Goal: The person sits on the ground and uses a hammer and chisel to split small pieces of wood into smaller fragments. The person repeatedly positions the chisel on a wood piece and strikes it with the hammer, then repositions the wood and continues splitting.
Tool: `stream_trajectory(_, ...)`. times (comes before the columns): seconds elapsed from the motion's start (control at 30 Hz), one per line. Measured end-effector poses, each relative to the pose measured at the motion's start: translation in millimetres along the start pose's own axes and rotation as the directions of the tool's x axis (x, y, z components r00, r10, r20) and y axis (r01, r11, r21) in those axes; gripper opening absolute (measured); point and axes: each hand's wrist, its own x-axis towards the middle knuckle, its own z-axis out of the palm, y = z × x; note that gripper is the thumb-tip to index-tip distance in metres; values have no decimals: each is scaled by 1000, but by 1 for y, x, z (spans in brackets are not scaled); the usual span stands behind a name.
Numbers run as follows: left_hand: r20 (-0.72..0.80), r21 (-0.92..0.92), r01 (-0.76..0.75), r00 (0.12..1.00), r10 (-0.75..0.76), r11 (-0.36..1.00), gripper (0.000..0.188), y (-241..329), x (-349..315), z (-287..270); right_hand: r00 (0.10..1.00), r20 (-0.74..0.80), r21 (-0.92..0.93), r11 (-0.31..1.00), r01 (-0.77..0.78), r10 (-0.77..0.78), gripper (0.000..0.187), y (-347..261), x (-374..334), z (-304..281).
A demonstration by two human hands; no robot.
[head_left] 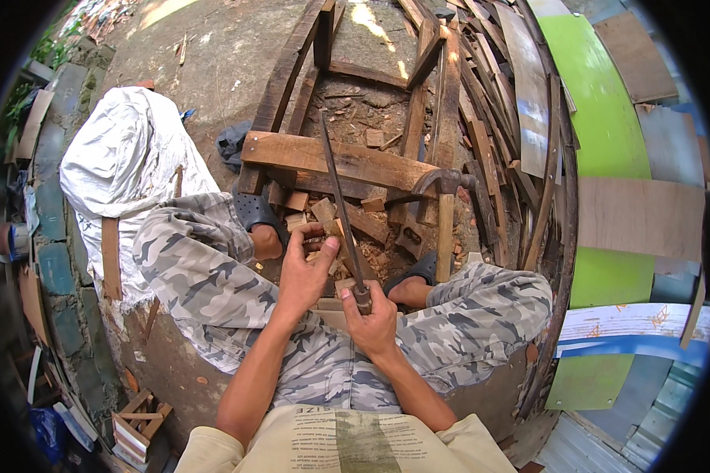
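Cream shirt (355, 441) foremost; long tool held between the knees

Position: the long, narrow, dark tool (339, 201) points away from the seated person, its handle between the knees, its far end crossing the line of a wooden beam (292, 151). Whether tool and beam touch cannot be determined.

Hands: the right hand (375, 325) has its fingers wrapped round the handle, thumb at its top. The left hand (301, 276) is just beside the tool, fingers curled towards the thumb; whether they pinch a small piece of wood cannot be told.

Risks, in this inspector's judgement: should the right hand slip or twist, the tool could catch the left fingers. Loose wood blocks (297, 200) near the left clog (252, 211) could shift underfoot if that foot moves. A claw hammer (445, 229), upright by the beam's end, could topple if the beam is knocked.

Containers: a white sack-like cloth (130, 142) lies at the left; anything within is hidden. A blue plastic bag (47, 433) sits at lower left, contents not discernible.
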Motion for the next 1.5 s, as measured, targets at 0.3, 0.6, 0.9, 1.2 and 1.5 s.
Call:
stream_trajectory(0.3, -1, 2, -10, 1000, 10, 1000, 52, -1, 0, -2, 1000, 10, -10, 1000, -13, 13, 21, -2, 1, 0)
stream_trajectory(0.6, -6, -37, 46, 999, -46, 998, 46, 2, 3, -5, 998, 61, -61, 998, -15, 19, 24, -5, 2, 1)
stream_trajectory(0.9, 53, -54, 132, 990, -129, 990, 45, 14, -2, -4, 997, 65, -149, 988, -30, 41, 25, -8, -6, -2)
stream_trajectory(1.2, 82, 38, 127, 988, -130, 991, 45, 20, -8, 3, 981, 100, -254, 957, -139, 169, 28, -22, -10, -19)
stream_trajectory(1.5, 73, 37, 86, 993, -89, 996, 52, 17, -2, 24, 964, 81, -155, 958, -239, 254, 26, -26, -3, -34)
